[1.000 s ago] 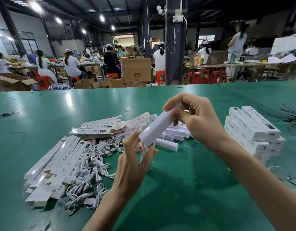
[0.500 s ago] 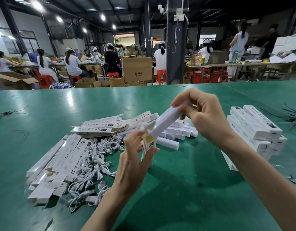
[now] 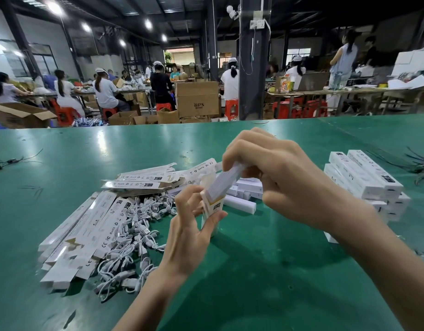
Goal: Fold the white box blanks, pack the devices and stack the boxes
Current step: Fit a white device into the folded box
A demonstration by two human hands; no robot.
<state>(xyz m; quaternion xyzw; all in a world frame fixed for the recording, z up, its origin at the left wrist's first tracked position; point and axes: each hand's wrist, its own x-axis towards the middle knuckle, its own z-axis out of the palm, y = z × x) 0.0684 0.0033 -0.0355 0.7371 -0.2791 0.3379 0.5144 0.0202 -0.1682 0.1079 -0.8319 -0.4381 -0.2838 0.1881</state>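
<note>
Two hands meet above the middle of a green worktop (image 3: 266, 283). Bare green surface lies between you and your hands and around your forearms. The worktop's far edge runs across the view behind your hands, with a workshop of seated people beyond it.

To your left, flat white box blanks (image 3: 86, 232) lie fanned out, touching a tangle of short white cables (image 3: 134, 237). To your right, a stack of closed white boxes (image 3: 364, 177) stands well apart from the blanks, and your right forearm hides its near lower corner. Dark wires (image 3: 418, 163) run off the right edge.

Your left hand (image 3: 187, 237) pinches an upright white box (image 3: 213, 207) between thumb and fingers; the thumb hides its lower end. Your right hand (image 3: 289, 182) curls round the upper end of a tilted white device (image 3: 224, 185), whose lower end sits at the box's mouth. It is blurred, so you cannot tell how far in it is. Just behind the box lie loose white devices (image 3: 239, 204).
</note>
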